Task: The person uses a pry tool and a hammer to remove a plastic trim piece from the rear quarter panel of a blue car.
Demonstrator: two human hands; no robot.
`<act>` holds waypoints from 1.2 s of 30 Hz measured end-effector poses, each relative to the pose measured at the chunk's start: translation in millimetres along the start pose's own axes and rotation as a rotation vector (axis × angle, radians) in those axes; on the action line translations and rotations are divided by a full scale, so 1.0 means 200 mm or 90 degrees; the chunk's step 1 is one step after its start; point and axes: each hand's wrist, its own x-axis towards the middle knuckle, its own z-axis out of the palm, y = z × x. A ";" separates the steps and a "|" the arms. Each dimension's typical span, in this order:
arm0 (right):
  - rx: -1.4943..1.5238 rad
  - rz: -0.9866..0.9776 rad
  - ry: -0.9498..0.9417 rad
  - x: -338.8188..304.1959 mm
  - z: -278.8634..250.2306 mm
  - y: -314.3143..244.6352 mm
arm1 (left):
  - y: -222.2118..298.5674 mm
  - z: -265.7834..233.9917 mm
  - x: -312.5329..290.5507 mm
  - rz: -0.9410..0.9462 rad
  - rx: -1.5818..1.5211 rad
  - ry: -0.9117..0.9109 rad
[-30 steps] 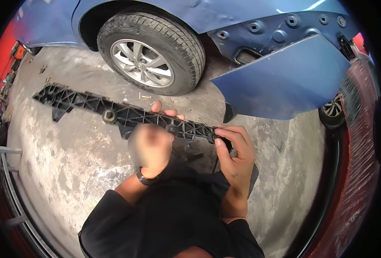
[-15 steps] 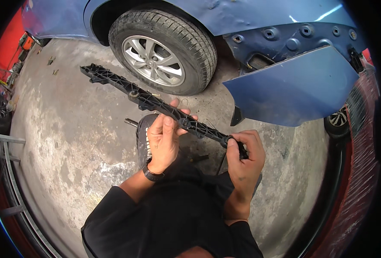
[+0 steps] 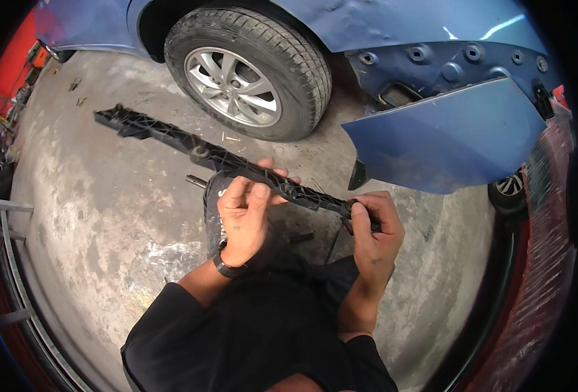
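Note:
A long black plastic bumper bracket [image 3: 165, 137] with a ribbed lattice lies slantwise across both my hands, above my lap. My left hand [image 3: 246, 212] is closed round its middle, thumb on the near side and fingertips showing beyond the far edge. At the bracket's right end, my right hand [image 3: 375, 225] pinches it between thumb and fingers near a small round fitting [image 3: 351, 204]. That end is partly hidden by the fingers. A brownish round clip [image 3: 200, 153] sits on the bracket left of my left hand.
Ahead stands a blue car with its wheel [image 3: 246, 78]. A loose-hanging blue body panel [image 3: 449, 137] is at the right. Small bits [image 3: 230, 138] lie on the concrete floor [image 3: 99, 215]. Metal framing [image 3: 15, 261] is at the left, and a plastic-covered red surface [image 3: 540, 261] at the right.
The bracket's far left end has swung left and slightly down, and the bracket has turned a little about its length. Both hands keep their hold.

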 end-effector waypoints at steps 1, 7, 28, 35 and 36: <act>-0.026 -0.038 -0.010 0.00 0.00 0.00 | 0.00 0.00 0.00 0.010 -0.005 0.003; -0.001 -0.044 -0.052 0.00 -0.02 0.00 | 0.00 0.00 0.00 0.048 -0.030 0.002; -0.076 -0.204 -0.091 -0.02 -0.01 -0.03 | -0.01 -0.01 0.07 -0.141 -0.125 0.012; -0.178 -0.261 -0.051 -0.01 0.00 0.00 | -0.02 0.00 0.07 -0.118 -0.253 -0.009; -0.178 -0.261 -0.030 -0.01 0.00 0.01 | -0.02 0.00 0.07 -0.108 -0.251 -0.013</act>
